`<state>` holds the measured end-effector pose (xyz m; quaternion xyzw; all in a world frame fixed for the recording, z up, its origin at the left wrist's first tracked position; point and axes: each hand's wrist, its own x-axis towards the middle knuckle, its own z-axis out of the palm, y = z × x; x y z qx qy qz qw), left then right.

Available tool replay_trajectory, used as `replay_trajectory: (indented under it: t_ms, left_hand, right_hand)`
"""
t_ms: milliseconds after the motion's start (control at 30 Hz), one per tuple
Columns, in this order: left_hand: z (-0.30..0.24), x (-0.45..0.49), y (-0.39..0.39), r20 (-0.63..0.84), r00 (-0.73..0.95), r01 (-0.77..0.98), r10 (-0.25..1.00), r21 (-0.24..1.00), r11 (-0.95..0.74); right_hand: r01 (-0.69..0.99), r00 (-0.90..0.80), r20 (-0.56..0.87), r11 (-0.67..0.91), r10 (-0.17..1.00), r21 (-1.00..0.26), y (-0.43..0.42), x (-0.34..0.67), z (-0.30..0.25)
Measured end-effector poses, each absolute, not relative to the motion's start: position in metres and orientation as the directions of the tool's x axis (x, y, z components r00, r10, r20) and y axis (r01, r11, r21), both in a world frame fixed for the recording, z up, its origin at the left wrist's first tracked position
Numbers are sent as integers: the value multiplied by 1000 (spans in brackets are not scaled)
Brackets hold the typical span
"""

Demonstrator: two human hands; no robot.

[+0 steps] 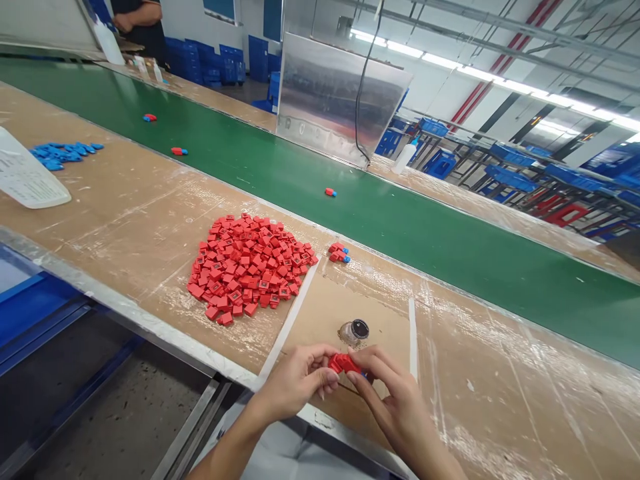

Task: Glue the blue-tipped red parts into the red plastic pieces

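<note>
My left hand [299, 381] and my right hand [393, 387] meet near the front edge of the table. Between their fingertips are small red plastic pieces [345, 363], touching one another. My left fingers pinch the left side; my right thumb and fingers close on the right side, where a bit of blue shows. Fingers partly hide the pieces. Just beyond stands a small glass jar [347, 333] with a black top. A big pile of red plastic blocks [250, 263] lies to the left. A few red-and-blue pieces [339, 252] sit together near the belt.
A green conveyor belt [280, 167] crosses behind the table, carrying several red-and-blue pieces [331, 192]. Blue pieces [60, 155] and a translucent container [30, 170] lie at far left. Across the belt are a metal panel [335, 93], a white bottle [405, 157] and a person's arm [140, 17].
</note>
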<state>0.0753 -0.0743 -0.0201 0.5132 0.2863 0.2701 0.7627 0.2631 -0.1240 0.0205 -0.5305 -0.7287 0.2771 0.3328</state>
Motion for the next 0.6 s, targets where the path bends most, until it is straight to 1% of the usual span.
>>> replay_trajectory:
  t_ms: [233, 433, 533, 600]
  left_hand:
    - [-18, 71, -75, -201, 732, -20, 651, 949, 315]
    - [-14, 70, -72, -223, 747, 23, 627, 950, 311]
    - [-14, 69, -70, -224, 750, 26, 622, 950, 310]
    - [-15, 69, -69, -233, 750, 24, 619, 945, 326]
  right_hand:
    - [627, -275, 167, 309, 947, -715, -132, 258, 14]
    - [728, -319, 135, 334, 938, -599, -134, 255, 17]
    - [741, -331, 152, 356, 932, -570, -133, 255, 21]
    - [736, -325, 189, 373, 927, -565, -130, 254, 21]
